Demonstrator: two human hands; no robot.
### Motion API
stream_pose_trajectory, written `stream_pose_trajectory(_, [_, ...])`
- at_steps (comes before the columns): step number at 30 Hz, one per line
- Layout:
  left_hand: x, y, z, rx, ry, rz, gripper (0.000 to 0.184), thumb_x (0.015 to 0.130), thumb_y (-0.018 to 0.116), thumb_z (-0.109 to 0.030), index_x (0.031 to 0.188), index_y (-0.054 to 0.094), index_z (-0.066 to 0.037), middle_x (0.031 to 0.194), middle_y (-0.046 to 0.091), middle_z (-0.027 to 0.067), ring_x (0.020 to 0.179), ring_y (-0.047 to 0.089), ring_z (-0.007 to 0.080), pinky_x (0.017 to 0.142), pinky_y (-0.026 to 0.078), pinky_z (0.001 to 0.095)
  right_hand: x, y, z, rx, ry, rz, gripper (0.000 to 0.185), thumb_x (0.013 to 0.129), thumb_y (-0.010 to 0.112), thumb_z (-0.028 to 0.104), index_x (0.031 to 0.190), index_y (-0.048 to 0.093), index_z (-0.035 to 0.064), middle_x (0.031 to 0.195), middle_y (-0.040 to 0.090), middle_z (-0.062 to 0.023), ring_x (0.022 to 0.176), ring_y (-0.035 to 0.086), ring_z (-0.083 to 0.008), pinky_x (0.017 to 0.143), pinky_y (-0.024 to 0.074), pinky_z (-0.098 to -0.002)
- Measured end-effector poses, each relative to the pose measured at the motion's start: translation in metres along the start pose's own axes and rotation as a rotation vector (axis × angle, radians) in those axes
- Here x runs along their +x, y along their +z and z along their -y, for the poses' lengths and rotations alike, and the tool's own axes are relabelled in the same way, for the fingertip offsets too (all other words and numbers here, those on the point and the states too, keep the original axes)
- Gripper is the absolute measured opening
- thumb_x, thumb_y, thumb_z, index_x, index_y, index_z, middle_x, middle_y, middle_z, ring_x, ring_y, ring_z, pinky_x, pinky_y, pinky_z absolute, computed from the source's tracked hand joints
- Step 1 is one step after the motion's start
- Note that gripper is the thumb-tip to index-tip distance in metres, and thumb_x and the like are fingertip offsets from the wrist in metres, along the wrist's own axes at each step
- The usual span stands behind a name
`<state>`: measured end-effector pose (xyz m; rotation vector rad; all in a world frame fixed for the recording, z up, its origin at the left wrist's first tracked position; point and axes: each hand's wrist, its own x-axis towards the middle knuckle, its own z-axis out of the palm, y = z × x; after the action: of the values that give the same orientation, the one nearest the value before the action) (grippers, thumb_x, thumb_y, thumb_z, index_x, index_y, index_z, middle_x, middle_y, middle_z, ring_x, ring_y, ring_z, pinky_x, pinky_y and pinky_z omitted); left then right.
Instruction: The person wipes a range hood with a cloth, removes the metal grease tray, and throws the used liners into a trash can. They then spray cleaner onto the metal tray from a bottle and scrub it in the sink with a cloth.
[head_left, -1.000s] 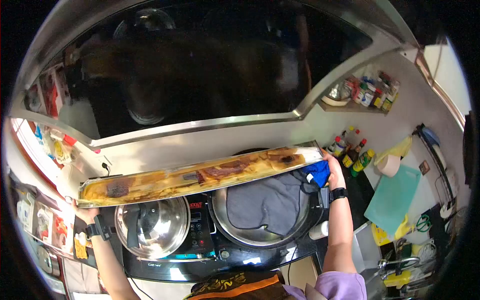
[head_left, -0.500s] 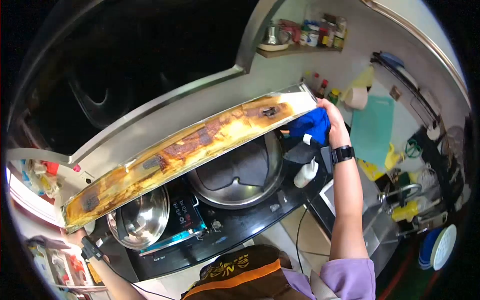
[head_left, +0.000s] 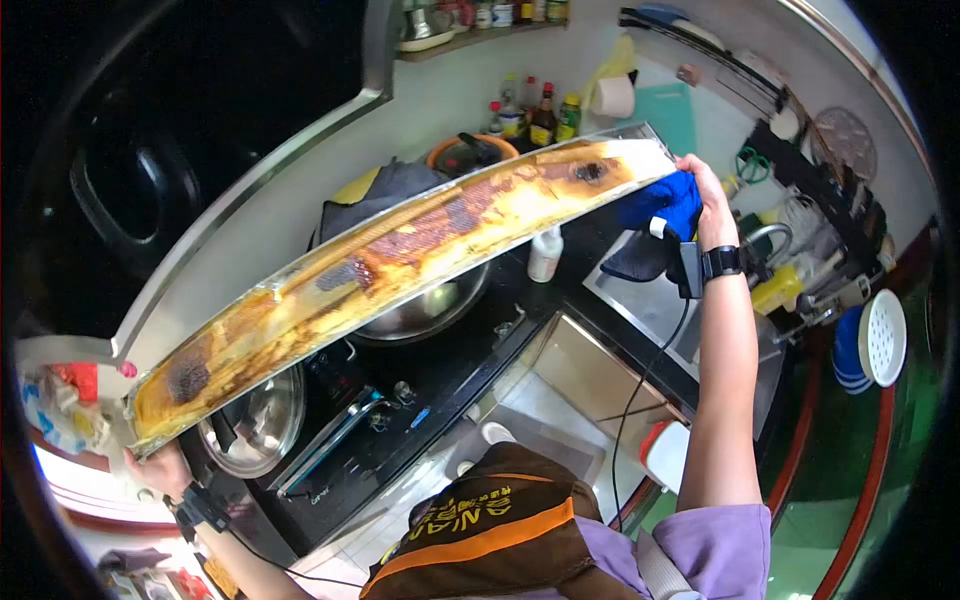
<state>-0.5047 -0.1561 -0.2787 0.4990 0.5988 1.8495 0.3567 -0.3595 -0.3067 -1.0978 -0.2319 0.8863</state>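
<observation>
A long metal grease tray (head_left: pixel 420 245), its inside coated in yellow and brown grease with dark patches, spans the view at a slant, right end higher. My left hand (head_left: pixel 165 473) is closed on its lower left end. At the other end my right hand (head_left: pixel 708 195) grips the corner, and a bunched blue cloth (head_left: pixel 672 205) hangs beneath that hand against the tray. Below the tray, parts of a large steel pan (head_left: pixel 430 308) and a shiny pot lid (head_left: pixel 262 425) show on the black cooktop. The range hood (head_left: pixel 250 215) hangs behind.
A white bottle (head_left: pixel 545 255) stands on the counter near the sink (head_left: pixel 640 262). Sauce bottles (head_left: pixel 543 118) and an orange-rimmed pot (head_left: pixel 440 155) are at the back. A black cable (head_left: pixel 640 390) hangs along my right arm. A white strainer (head_left: pixel 882 338) sits at the far right.
My view has swung right towards the sink. Both hands keep hold of the tray, which has shifted right over the counter, away from the hood.
</observation>
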Motion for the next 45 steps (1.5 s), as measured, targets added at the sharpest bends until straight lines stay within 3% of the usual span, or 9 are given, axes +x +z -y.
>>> stream_pose_trajectory(5, [-0.047,0.026,0.044,-0.101,-0.149,0.029,0.056,0.081,0.058,-0.025,0.125,0.041,0.005,0.131,0.043,0.0191,0.122,0.040,0.0310,0.105,0.027,0.0460,-0.045,-0.089,-0.016,-0.099,-0.010,-0.298,0.013,0.072,0.054,0.019,0.063,0.053,0.0109,0.057,0.054,-0.0010,0.046,0.049,-0.0157,0.046,0.0428,-0.0289])
stream_pose_trajectory(11, [-0.126,0.019,0.093,-0.046,-0.244,-0.017,0.050,0.082,0.059,-0.029,0.122,0.047,-0.001,0.128,0.048,0.0142,0.120,0.043,0.0268,0.104,0.031,0.0427,-0.033,-0.238,-0.078,-0.234,-0.005,-0.376,0.008,0.072,0.056,0.017,0.075,0.059,0.0103,0.073,0.060,-0.0013,0.066,0.056,-0.0145,0.061,0.0457,-0.0262])
stream_pose_trajectory(13, [-0.142,-0.025,0.116,0.008,-0.269,0.197,0.056,0.082,0.059,-0.037,0.123,0.046,0.000,0.130,0.046,0.0141,0.120,0.042,0.0259,0.105,0.028,0.0422,-0.021,-0.273,-0.101,-0.115,-0.012,-0.384,0.020,0.071,0.056,0.016,0.088,0.062,0.0073,0.081,0.061,-0.0037,0.071,0.056,-0.0155,0.065,0.0461,-0.0261])
stream_pose_trajectory(14, [-0.173,-0.027,0.140,0.228,-0.063,0.053,0.061,0.082,0.059,-0.041,0.124,0.045,0.000,0.131,0.045,0.0143,0.121,0.042,0.0259,0.105,0.028,0.0425,-0.008,-0.287,-0.120,-0.142,-0.035,-0.381,0.035,0.070,0.057,0.015,0.103,0.060,0.0043,0.090,0.061,-0.0064,0.077,0.057,-0.0172,0.070,0.0472,-0.0272])
stream_pose_trajectory(16, [-0.189,-0.049,0.166,0.181,-0.060,-0.084,0.067,0.080,0.059,-0.046,0.126,0.043,0.000,0.133,0.043,0.0143,0.122,0.041,0.0266,0.105,0.027,0.0434,0.004,-0.280,-0.126,-0.207,-0.014,-0.331,0.047,0.070,0.055,0.014,0.115,0.053,-0.0002,0.095,0.060,-0.0077,0.083,0.057,-0.0173,0.075,0.0460,-0.0270])
stream_pose_trajectory(17, [-0.195,-0.061,0.163,-0.055,-0.267,-0.096,0.069,0.080,0.059,-0.047,0.128,0.042,0.000,0.133,0.043,0.0142,0.122,0.040,0.0273,0.105,0.027,0.0440,0.012,-0.289,-0.130,-0.185,0.012,-0.289,0.050,0.071,0.053,0.015,0.118,0.051,-0.0024,0.096,0.059,-0.0074,0.086,0.055,-0.0163,0.077,0.0441,-0.0260])
stream_pose_trajectory(23, [-0.242,-0.088,0.235,-0.103,-0.206,-0.219,0.085,0.076,0.053,-0.064,0.133,0.037,-0.004,0.137,0.038,0.0145,0.126,0.036,0.0300,0.105,0.024,0.0496,0.091,-0.298,-0.158,-0.158,-0.024,-0.177,0.045,0.071,0.052,0.009,0.115,0.053,-0.0021,0.099,0.060,-0.0097,0.086,0.057,-0.0177,0.079,0.0448,-0.0276])
stream_pose_trajectory(28, [-0.255,-0.129,0.284,-0.169,-0.283,-0.422,0.074,0.080,0.048,-0.059,0.129,0.043,-0.004,0.136,0.040,0.0146,0.127,0.034,0.0304,0.106,0.022,0.0504,0.129,-0.284,-0.172,-0.327,-0.027,-0.223,0.040,0.072,0.050,0.005,0.111,0.053,-0.0006,0.094,0.060,-0.0092,0.083,0.057,-0.0190,0.076,0.0455,-0.0285])
stream_pose_trajectory(45, [-0.234,-0.203,0.377,-0.103,-0.354,-0.407,0.055,0.083,0.051,-0.041,0.122,0.048,-0.003,0.124,0.052,0.0126,0.115,0.047,0.0291,0.102,0.033,0.0451,0.250,-0.267,-0.193,-0.353,-0.055,-0.197,0.038,0.078,0.052,0.000,0.116,0.049,0.0013,0.093,0.060,-0.0098,0.080,0.058,-0.0187,0.071,0.0463,-0.0283])
